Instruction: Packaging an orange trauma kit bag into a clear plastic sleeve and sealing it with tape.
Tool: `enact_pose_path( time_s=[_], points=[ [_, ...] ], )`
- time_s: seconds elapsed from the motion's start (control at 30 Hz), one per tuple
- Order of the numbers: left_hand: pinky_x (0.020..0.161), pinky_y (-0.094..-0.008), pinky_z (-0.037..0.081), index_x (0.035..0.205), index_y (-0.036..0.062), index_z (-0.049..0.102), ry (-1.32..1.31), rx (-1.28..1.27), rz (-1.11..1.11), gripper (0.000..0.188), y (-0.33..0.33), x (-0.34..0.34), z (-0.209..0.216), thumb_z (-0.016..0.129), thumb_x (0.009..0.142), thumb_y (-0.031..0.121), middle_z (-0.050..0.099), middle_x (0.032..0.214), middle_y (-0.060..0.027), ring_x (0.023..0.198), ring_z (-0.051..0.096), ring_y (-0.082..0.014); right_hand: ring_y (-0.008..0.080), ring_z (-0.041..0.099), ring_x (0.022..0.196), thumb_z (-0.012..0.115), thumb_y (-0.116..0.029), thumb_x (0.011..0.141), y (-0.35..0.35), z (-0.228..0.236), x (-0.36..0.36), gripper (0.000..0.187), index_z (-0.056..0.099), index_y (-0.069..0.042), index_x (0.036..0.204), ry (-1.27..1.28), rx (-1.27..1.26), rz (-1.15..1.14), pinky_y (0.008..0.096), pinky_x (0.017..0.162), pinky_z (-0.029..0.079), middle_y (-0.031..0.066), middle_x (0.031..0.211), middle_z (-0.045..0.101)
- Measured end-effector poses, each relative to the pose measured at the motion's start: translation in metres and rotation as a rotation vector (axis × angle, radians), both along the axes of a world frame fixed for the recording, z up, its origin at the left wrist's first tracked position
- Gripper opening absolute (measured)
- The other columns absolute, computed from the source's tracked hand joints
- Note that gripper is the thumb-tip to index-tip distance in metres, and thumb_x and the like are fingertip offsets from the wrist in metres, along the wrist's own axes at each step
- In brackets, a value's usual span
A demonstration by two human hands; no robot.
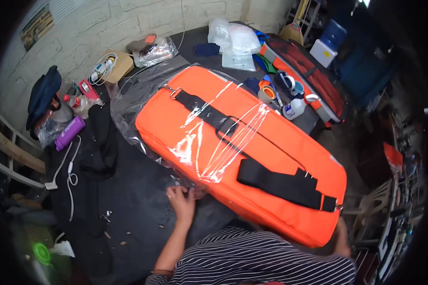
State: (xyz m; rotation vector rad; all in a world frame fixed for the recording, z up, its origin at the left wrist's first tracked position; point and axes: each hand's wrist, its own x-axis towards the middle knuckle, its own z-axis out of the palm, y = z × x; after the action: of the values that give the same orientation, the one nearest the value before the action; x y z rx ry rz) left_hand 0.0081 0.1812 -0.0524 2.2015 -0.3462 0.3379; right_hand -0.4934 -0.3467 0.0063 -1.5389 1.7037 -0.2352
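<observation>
A large bright orange bag [176, 118] lies at a slant across the dark table, its far left part inside a clear plastic sleeve [128, 102]. Along its top runs a black strap [280, 183] with metal clips at both ends. My left hand [180, 197] grips the edge of the plastic sleeve at the bag's near side, thumb and fingers closed. At the bag's right end, against my body, is my right hand [341, 235]; the bag hides its fingers.
Behind the bag stand tape rolls [267, 93], a white bottle [295, 108] and a second orange bag [309, 71] with a dark red mesh face. Clear plastic bags [240, 40] lie at the back. A purple bottle [70, 133] and white cable [71, 175] are at left.
</observation>
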Motion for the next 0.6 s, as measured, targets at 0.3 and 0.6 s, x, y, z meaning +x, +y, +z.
enact_pose_path(
  time_s=[0.3,0.6],
  points=[
    [0.057,-0.0438,0.043,0.081,-0.001,0.051,0.103,-0.03,-0.074,0.011,0.0,0.003,-0.001,0.06,0.081,0.006,0.048,0.083,-0.0181,0.065,0.051,-0.0368,0.0277,0.049,0.116,0.034,-0.058,0.092,0.192,0.004,0.269,0.07,0.038,-0.002,0.135,-0.661,-0.032,0.022,0.0415,0.098,0.038,0.0149,0.127,0.052],
    [0.064,-0.0469,0.048,0.092,0.0007,0.06,-0.118,0.114,-0.404,0.015,-0.051,0.011,0.089,0.055,0.087,0.014,0.06,0.085,-0.0221,0.076,0.06,-0.0418,0.0274,0.042,0.124,0.032,-0.059,0.092,0.227,-0.008,0.354,0.071,0.033,-0.005,0.139,-1.296,0.151,0.068,0.0415,0.105,0.032,0.0127,0.138,0.043]
  ],
)
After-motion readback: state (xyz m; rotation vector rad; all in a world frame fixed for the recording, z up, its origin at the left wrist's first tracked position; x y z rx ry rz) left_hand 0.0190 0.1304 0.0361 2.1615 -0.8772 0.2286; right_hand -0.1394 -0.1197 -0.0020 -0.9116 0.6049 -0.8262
